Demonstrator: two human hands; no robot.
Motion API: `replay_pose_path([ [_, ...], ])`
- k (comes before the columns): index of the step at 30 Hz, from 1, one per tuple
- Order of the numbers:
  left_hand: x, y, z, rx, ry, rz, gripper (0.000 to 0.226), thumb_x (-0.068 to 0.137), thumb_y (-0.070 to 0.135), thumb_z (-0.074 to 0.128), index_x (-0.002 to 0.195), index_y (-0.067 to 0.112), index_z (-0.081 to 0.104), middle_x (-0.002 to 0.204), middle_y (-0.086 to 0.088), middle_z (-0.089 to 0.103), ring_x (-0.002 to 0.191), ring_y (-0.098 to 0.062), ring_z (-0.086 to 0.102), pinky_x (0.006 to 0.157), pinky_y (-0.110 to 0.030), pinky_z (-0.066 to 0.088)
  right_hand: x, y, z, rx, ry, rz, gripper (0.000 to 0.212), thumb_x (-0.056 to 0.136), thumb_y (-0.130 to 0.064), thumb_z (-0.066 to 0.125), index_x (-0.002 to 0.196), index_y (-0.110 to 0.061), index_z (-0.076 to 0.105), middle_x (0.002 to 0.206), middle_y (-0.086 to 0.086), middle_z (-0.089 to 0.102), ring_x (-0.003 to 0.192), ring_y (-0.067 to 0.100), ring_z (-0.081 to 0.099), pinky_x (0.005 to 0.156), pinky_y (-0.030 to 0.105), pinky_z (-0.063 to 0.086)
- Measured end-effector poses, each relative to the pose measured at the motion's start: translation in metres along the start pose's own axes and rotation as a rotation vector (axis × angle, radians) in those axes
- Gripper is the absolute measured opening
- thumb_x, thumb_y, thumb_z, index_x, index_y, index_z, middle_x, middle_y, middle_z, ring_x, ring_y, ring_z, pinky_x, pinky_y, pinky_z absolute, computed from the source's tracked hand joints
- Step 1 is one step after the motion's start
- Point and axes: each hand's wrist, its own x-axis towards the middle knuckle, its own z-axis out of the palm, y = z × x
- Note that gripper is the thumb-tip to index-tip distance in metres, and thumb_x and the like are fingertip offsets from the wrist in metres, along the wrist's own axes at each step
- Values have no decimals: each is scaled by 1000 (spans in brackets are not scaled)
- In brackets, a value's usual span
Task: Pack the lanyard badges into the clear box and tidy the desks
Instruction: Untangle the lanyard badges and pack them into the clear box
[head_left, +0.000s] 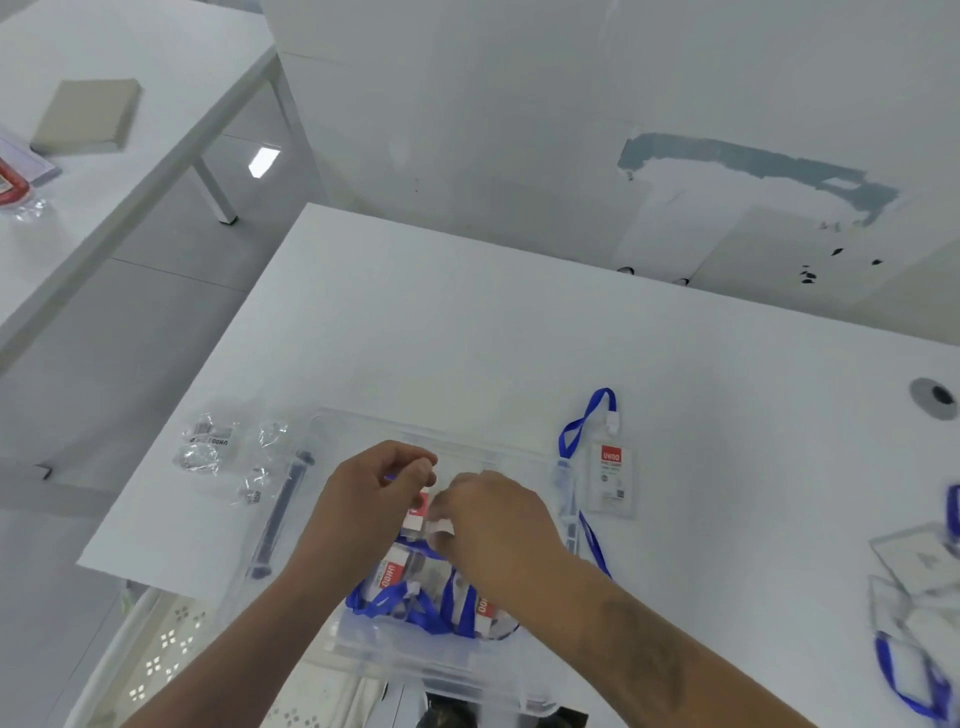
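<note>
step: lower badge (418, 512) into box (363, 431) | left hand (363, 499) and right hand (493, 514) both pinch it, just above the pile | spare badge (613, 478) right of right hand | tip: coil strap first, lay card flat

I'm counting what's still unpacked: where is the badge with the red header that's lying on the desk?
In the head view, the loose lanyard badge lies flat on the white desk, just right of the clear box and beyond the right hand.
</note>
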Motion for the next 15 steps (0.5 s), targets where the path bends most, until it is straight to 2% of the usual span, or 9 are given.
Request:
replay_pose_path([
  [2, -1, 17, 11, -1, -17, 42, 20, 96, 19, 57, 89, 35, 67, 81, 10, 73, 68, -3, 68, 75, -29, 58, -21, 17, -24, 75, 44, 19, 28, 95, -34, 55, 121, -32, 65, 116, -7, 62, 105, 16, 58, 87, 32, 50],
  [4, 0, 35, 24, 3, -45, 71, 17, 96, 22, 57, 91, 34, 68, 80, 12, 73, 69, -3, 68, 72, -28, 57, -42, 38, -49, 195, 118, 76, 26, 95, -39, 55, 119, -36, 65, 113, -15, 63, 97, 6, 60, 84, 24, 49],
  [7, 7, 68, 48, 34, -96, 116, 16, 95, 26, 56, 93, 36, 68, 79, 17, 72, 67, -2, 67, 69, -25, 56, -63, 84, -78, 342, 271, 217, 16, 92, -41, 59, 105, -40, 68, 94, -26, 65, 80, -3, 62, 78, 18, 51],
  [10, 20, 100, 72, 112, -148, 168, 15, 95, 29, 55, 93, 36, 68, 81, 17, 70, 68, -2, 66, 68, -23, 56, -60, 140, -83, 418, 355, 373, 9, 90, -39, 60, 93, -39, 69, 83, -28, 66, 72, -4, 64, 70, 18, 50],
  [13, 45, 127, 104, 273, -233, 190, 14, 95, 29, 54, 95, 32, 68, 85, 20, 68, 76, -2, 64, 69, -19, 50, -45, 194, -72, 393, 356, 477, 12, 90, -38, 60, 96, -36, 69, 92, -20, 70, 84, 1, 64, 75, 21, 49],
  [15, 66, 135, 123, 381, -292, 164, 17, 95, 27, 52, 98, 27, 69, 89, 16, 70, 80, -6, 66, 71, -22, 53, -31, 216, -61, 379, 306, 542, 20, 90, -38, 60, 106, -31, 69, 103, -14, 70, 92, 7, 64, 80, 23, 49],
])
